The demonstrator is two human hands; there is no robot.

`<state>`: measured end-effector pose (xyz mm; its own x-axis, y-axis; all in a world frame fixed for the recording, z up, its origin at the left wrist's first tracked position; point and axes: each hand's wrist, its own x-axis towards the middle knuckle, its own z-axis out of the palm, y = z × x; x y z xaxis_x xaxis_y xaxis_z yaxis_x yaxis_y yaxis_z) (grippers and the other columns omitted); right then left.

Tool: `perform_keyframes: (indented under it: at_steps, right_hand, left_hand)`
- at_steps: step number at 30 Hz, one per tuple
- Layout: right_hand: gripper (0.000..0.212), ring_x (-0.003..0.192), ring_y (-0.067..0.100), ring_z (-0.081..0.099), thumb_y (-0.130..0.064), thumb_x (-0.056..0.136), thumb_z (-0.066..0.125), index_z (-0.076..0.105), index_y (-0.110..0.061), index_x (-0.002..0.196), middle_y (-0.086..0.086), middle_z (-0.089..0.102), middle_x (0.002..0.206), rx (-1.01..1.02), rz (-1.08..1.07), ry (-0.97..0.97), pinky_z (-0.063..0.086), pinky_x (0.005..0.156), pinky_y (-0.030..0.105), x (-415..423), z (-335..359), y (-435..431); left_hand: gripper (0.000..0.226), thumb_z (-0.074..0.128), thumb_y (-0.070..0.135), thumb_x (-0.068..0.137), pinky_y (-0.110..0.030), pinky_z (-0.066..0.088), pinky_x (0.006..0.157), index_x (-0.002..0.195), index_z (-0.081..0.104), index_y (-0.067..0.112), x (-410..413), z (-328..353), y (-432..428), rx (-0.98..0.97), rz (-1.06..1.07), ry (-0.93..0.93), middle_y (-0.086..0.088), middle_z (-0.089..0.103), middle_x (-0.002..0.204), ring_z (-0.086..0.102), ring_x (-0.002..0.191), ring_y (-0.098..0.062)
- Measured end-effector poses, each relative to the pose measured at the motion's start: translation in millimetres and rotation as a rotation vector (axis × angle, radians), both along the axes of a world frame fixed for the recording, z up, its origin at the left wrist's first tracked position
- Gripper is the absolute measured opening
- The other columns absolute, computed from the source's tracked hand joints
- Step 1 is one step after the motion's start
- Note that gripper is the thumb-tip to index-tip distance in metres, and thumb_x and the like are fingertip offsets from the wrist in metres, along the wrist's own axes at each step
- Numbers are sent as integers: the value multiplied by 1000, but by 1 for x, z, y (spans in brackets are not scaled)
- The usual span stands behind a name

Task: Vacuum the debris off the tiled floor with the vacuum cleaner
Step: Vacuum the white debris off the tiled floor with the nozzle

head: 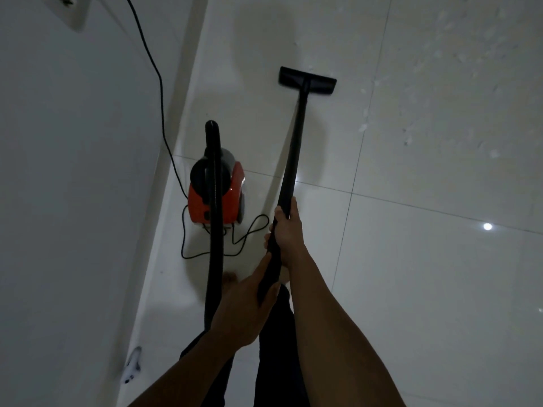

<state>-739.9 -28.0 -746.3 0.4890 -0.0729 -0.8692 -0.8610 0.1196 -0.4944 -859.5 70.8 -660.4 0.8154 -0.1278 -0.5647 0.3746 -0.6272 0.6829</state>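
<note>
White tiled floor [411, 274], dim light. Debris [364, 127] flecks lie right of floor head [307, 80], flat on tile. R hand [286, 230] fingers clamped round wand [295, 148]; L hand [249, 306] grips it lower. Orange vacuum cleaner [226, 198] w/ hose [216, 230] & cord [160, 83] by left wall [73, 171].

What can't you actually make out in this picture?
All in the head view:
- the wall socket is cut by the top edge, so where the cord plugs in is unseen;
- the debris flecks are too small and blurred to identify;
- the object by the wall is dim and blurred;
- the hose end is hidden behind the left hand gripping the wand.
</note>
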Motion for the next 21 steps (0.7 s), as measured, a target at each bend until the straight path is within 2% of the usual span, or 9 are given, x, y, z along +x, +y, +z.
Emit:
perform_keyframes:
  at_steps: [3, 5, 10, 12, 14, 16, 17, 19, 21]
  right_hand:
    - [60, 56, 20, 53, -31, 110, 46, 18, -45, 162, 7, 52, 74, -15, 19, -20, 51, 55, 36, 21, -11, -9]
    - [59, 61, 21, 52, -31, 109, 47, 21, -43, 161, 7, 53, 78, -26, 35, -35, 51, 61, 38, 35, -17, -14]
    - [58, 63, 21, 51, -28, 109, 46, 23, -37, 162, 6, 53, 79, -33, 73, -61, 52, 66, 41, 63, -27, -35]
    - [59, 64, 21, 52, -29, 109, 45, 21, -39, 162, 7, 54, 82, -26, 76, -69, 52, 65, 40, 73, -29, -42]
    - [60, 60, 21, 52, -31, 109, 45, 18, -42, 162, 9, 54, 85, -5, 74, -64, 53, 59, 37, 88, -29, -48]
    - [62, 56, 19, 51, -31, 110, 45, 14, -44, 162, 12, 54, 87, 21, 68, -44, 51, 51, 33, 102, -29, -51]
    - [63, 56, 19, 52, -32, 110, 45, 13, -45, 162, 14, 55, 90, 32, 65, -39, 50, 50, 32, 110, -29, -52]
    - [64, 59, 21, 52, -33, 110, 46, 11, -45, 162, 15, 55, 93, 46, 60, -38, 51, 52, 34, 123, -33, -50]
    - [65, 63, 22, 53, -35, 108, 47, 13, -46, 162, 11, 56, 91, 41, 70, -48, 52, 60, 38, 139, -36, -48]
  left_hand:
    - [64, 38, 49, 100, -36, 57, 60, 157, 10, 39, 24, -1, -10, -40, 22, 29, 8, 55, 62, 55, 51, -5]
    - [65, 34, 53, 98, -31, 53, 51, 157, 10, 38, 39, 1, -19, -37, 28, 37, 5, 56, 62, 56, 49, -8]
    - [61, 33, 60, 96, -35, 53, 46, 151, 5, 55, 60, -5, -43, -26, 64, 40, 0, 59, 60, 59, 46, -14]
    - [58, 32, 63, 95, -32, 53, 45, 142, -1, 67, 69, -4, -53, -31, 81, 30, 0, 60, 60, 60, 47, -14]
    - [55, 30, 65, 96, -32, 55, 48, 139, -3, 72, 82, -5, -60, -16, 86, 7, 0, 62, 63, 61, 49, -11]
    - [58, 34, 62, 98, -31, 58, 58, 146, 1, 64, 97, -7, -63, -6, 101, -4, -2, 67, 76, 61, 56, -2]
    - [60, 37, 56, 100, -25, 56, 58, 151, 6, 55, 105, -8, -65, -3, 115, -8, -2, 66, 76, 59, 58, 3]
    - [60, 42, 42, 102, -14, 45, 50, 155, 14, 43, 118, -10, -67, -4, 127, -6, 7, 56, 62, 55, 51, 7]
    - [59, 45, 35, 103, -12, 40, 49, 154, 16, 41, 134, -11, -72, -2, 136, -17, 12, 50, 59, 55, 50, 7]
